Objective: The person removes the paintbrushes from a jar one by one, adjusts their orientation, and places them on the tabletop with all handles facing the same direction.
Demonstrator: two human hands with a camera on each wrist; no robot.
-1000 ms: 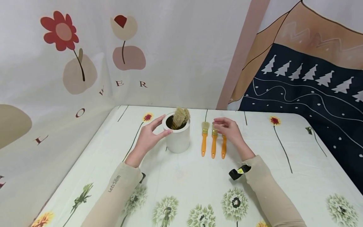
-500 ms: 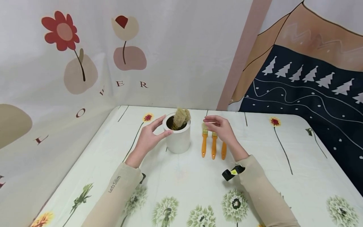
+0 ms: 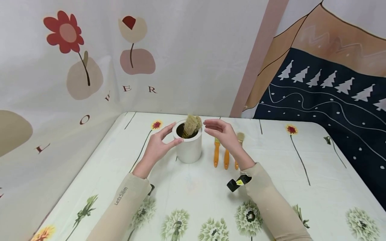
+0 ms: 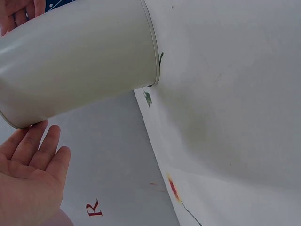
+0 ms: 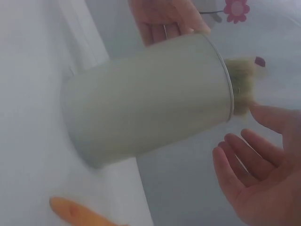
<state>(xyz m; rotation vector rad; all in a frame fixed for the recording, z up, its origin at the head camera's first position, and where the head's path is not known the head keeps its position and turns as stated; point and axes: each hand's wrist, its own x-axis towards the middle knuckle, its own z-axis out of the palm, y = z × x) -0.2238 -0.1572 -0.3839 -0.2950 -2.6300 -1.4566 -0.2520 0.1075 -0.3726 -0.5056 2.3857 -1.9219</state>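
Observation:
A white cylindrical pot (image 3: pixel 189 150) stands upright, paintbrushes (image 3: pixel 192 125) inside it with pale bristles up; how many is unclear. My left hand (image 3: pixel 158 144) holds the pot at its rim, thumb in front and fingers round the far left side. In the left wrist view, those fingertips touch the pot's edge. Over the table my right hand (image 3: pixel 224 135) is just right of the rim, holding nothing, its fingers loosely bent and pointing at the pot. Beneath it lie three orange-handled paintbrushes (image 3: pixel 216 154) side by side, two with their bristles largely covered by the hand.
The table (image 3: pixel 193 190) wears a white cloth printed with flowers and dandelions. Behind it hangs a pale fabric backdrop (image 3: pixel 187 60), with a dark tree-patterned cloth (image 3: pixel 319 93) at the right. A small black wrist camera (image 3: pixel 238 182) is strapped under the right sleeve.
My right hand has moved left across the lying paintbrushes toward the pot, uncovering the rightmost brush's bristles. The left hand and the pot have stayed in place.

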